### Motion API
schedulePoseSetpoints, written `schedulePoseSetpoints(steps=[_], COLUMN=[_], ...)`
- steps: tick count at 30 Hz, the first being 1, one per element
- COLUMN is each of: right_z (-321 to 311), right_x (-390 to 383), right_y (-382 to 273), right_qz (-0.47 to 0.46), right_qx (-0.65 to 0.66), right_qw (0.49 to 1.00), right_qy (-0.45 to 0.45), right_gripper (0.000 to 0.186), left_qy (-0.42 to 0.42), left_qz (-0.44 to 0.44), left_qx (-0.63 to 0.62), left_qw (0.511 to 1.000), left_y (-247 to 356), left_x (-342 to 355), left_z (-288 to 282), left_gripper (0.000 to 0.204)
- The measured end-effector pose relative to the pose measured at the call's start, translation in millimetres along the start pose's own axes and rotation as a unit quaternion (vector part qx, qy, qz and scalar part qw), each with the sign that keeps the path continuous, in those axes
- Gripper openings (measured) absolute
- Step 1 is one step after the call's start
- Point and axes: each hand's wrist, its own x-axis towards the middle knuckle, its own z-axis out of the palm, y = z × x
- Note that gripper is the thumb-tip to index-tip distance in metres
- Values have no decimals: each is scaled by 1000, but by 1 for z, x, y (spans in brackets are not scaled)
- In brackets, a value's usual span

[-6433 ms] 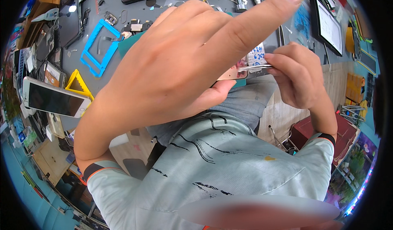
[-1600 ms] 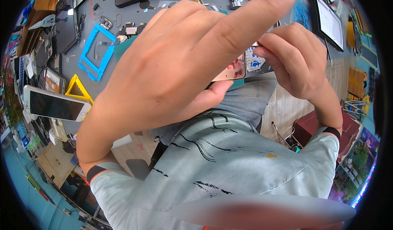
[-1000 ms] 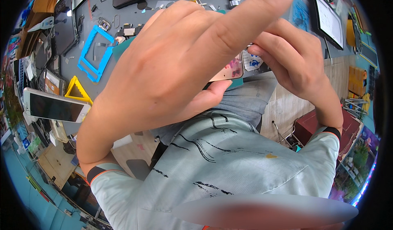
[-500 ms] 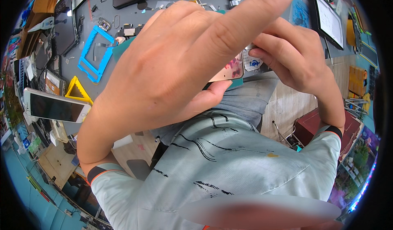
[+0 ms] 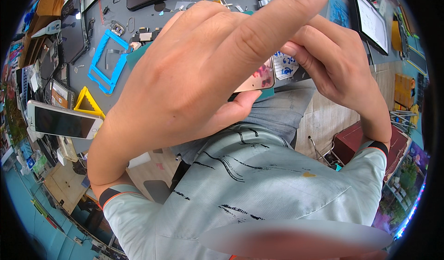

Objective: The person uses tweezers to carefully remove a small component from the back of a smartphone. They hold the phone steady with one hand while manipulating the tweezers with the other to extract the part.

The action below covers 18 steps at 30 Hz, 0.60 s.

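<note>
A: On my remote feed, where's the workpiece?

B: I see the pinkish patterned panel (image 5: 263, 78) between one and two o'clock from centre, partly hidden by my left hand (image 5: 189, 72). I'd brace it there and use light fingertip pressure

A: How does that hand stand?

B: Index stretched toward two o'clock, spread from the thumb, which lies by the panel's lower edge; I can't tell how the hidden fingers grip. Its forearm reaches up from seven o'clock

A: And my right hand (image 5: 333, 63)?

B: Reaching in from five o'clock, thumb bent near the paper label (image 5: 285, 66). My left index covers the other fingertip, so I can't tell whether they pinch anything; I'd tuck that index aside for a clearer sightline
</note>
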Motion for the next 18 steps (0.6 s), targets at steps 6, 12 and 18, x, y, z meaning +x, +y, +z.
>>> schedulePoseSetpoints(steps=[6,12,18], right_z=[0,4,5], right_x=[0,-3,-1], right_y=[-1,0,3], right_qz=[11,12,-1], right_qx=[-4,54,32], right_qw=[1000,998,999], right_qy=[-13,1,0], right_gripper=[17,21,19], left_qy=[-47,-46,-28], left_qz=[13,1,34], left_qx=[20,37,26], left_qw=[999,998,999], left_y=[-11,-2,-4], left_x=[-13,-7,1], left_z=[-12,-10,-9], left_gripper=[116,115,113])
